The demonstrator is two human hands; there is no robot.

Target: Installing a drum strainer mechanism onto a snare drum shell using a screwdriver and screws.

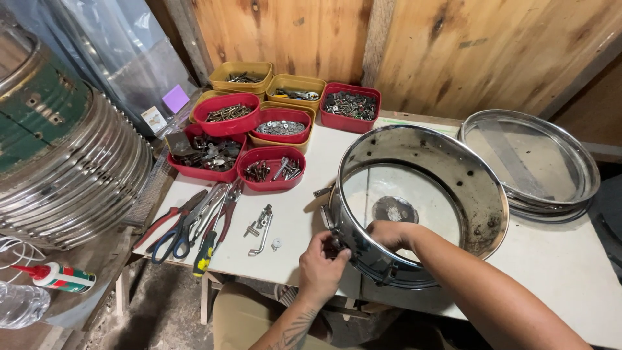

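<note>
Left hand point(322, 262) curled, fingertips pinching a small fitting on the outer wall of the metal drum shell point(414, 207), right hand point(389, 233) hooked inside its rim, grip probably closed, shell tilted near the worktop's point(570, 259) front edge, pliers point(207, 220) toward the left edge.

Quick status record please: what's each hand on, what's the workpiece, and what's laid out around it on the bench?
workpiece: metal drum shell, open, on the white table
left hand: outside the shell's near wall, fingers at a fitting on it
right hand: over the near rim, reaching inside
small parts: bolts and a bent key left of the shell
tools: pliers and scissors at the table's left edge
storage: red and yellow trays of hardware at the back
right side: stacked metal hoops
</note>
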